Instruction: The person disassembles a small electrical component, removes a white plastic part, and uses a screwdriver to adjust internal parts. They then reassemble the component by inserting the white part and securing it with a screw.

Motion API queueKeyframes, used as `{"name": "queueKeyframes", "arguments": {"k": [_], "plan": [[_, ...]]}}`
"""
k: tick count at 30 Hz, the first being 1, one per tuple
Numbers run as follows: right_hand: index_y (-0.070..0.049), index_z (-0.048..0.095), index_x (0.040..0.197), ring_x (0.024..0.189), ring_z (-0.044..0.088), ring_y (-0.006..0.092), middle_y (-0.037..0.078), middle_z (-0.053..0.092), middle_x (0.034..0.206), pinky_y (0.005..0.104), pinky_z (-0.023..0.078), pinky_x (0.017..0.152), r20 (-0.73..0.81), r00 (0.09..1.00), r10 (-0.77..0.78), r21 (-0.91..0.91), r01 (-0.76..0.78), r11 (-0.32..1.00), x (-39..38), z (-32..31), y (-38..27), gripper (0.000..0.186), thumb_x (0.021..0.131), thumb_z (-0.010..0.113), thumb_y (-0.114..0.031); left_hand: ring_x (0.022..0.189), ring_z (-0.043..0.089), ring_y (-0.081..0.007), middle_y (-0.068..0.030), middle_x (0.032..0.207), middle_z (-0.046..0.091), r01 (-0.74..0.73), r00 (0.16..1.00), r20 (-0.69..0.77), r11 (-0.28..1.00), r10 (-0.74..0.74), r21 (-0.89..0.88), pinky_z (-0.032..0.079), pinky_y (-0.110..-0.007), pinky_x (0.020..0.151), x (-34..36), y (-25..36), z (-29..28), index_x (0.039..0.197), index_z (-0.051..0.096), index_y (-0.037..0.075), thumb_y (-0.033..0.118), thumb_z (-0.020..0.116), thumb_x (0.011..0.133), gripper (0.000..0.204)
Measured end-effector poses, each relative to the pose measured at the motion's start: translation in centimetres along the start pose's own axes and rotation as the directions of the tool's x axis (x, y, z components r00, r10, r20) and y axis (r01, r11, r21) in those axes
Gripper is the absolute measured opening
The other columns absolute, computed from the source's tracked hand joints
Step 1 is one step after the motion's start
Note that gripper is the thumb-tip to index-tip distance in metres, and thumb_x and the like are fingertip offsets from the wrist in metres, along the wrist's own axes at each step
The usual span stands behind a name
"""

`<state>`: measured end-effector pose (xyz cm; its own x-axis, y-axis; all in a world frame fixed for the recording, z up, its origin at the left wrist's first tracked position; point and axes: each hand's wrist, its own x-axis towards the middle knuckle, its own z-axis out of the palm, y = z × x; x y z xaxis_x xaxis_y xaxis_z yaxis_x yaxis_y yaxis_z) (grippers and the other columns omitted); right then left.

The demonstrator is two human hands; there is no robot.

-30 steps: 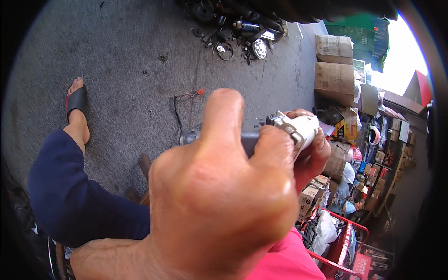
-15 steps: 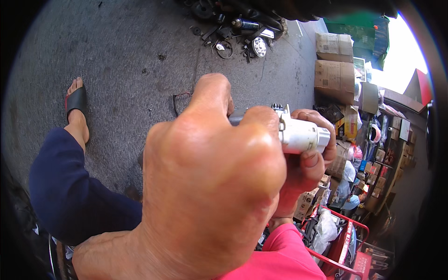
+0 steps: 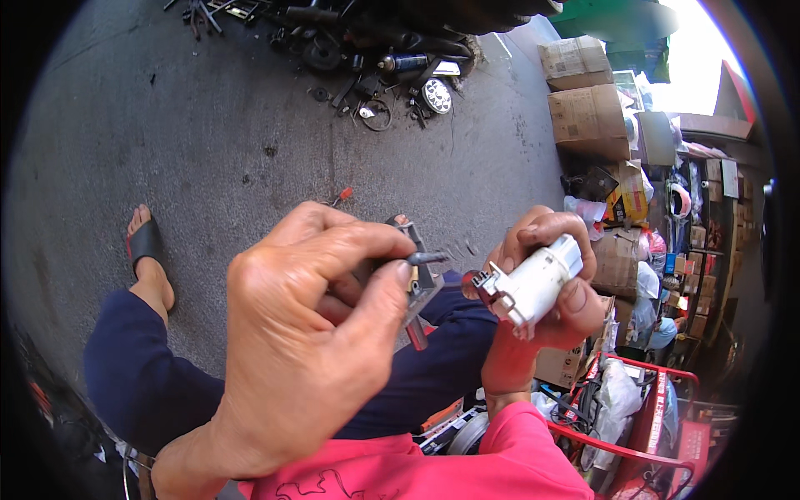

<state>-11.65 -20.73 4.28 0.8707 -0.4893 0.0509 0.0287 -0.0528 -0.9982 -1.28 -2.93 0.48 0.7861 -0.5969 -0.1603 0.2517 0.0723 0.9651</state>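
Observation:
My left hand (image 3: 312, 308) is closed, thumb and forefinger pinching a small dark pointed piece (image 3: 429, 257). Against its fingers sits a grey metal part (image 3: 425, 293) with a brass-coloured bit; its far side is hidden. My right hand (image 3: 575, 321) is wrapped round a white cylindrical part (image 3: 537, 283) with a square light end. The inner end of that cylinder carries small dark prongs and faces my left hand, with a gap between the two. Just beyond my left hand's knuckles shows a small red connector (image 3: 345, 193) on a thin wire.
Loose vehicle parts, including a round lamp (image 3: 436, 96) and a spray can (image 3: 403, 62), lie on the grey ground (image 3: 208, 125) ahead. Cardboard boxes (image 3: 587, 123) are stacked at the right. A red-framed basket (image 3: 650, 458) holding bags stands at the lower right.
My left hand has drawn back left, away from the white cylinder, with the dark piece and grey part now showing. The white cylinder has tilted, and its pronged end is uncovered.

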Motion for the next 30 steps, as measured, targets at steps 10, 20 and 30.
{"name": "queueKeyframes", "arguments": {"k": [10, 20, 30], "plan": [[0.005, 0.071, 0.104, 0.056, 0.064, 0.0144, 0.010, 0.068, 0.069, 0.0254, 0.048, 0.054, 0.269, 0.934, -0.236, -0.480, 0.342, 0.808, -0.5, 2.0, 0.0, 0.061, 0.062, 0.070, -0.039, 0.067, 0.064, -0.0072, -0.0098, 0.093, 0.064, 0.178, 0.981, 0.089, 0.982, -0.172, -0.067, 0.052, -0.020, 0.056, 0.3, 0.0, -0.6, 0.096, 0.071, -0.005, 0.000, 0.066, 0.086, 0.013], [0.005, 0.058, 0.079, 0.059, 0.063, 0.0236, 0.015, 0.059, 0.065, 0.0377, 0.054, 0.071, 0.483, 0.857, 0.181, 0.446, -0.418, 0.791, 2.0, -3.1, -0.2, 0.040, 0.071, 0.062, -0.034, 0.076, 0.066, -0.0103, -0.0095, 0.097, 0.065, 0.234, 0.963, 0.186, 0.952, -0.197, -0.199, 0.058, -0.025, 0.066, 0.3, 0.8, -0.9, 0.104, 0.067, -0.008, -0.006, 0.059, 0.085, 0.021], [0.000, 0.062, 0.068, 0.050, 0.052, 0.0055, 0.001, 0.057, 0.057, 0.0232, 0.038, 0.047, 0.274, 0.958, 0.088, -0.330, 0.007, 0.944, 0.5, -0.7, -0.7, 0.011, 0.065, 0.065, -0.010, 0.073, 0.064, -0.0079, -0.0080, 0.089, 0.066, 0.268, 0.955, 0.172, 0.951, -0.241, -0.157, 0.059, -0.027, 0.066, 0.2, 0.6, -0.9, 0.107, 0.064, -0.007, -0.007, 0.059, 0.082, 0.025]]}}
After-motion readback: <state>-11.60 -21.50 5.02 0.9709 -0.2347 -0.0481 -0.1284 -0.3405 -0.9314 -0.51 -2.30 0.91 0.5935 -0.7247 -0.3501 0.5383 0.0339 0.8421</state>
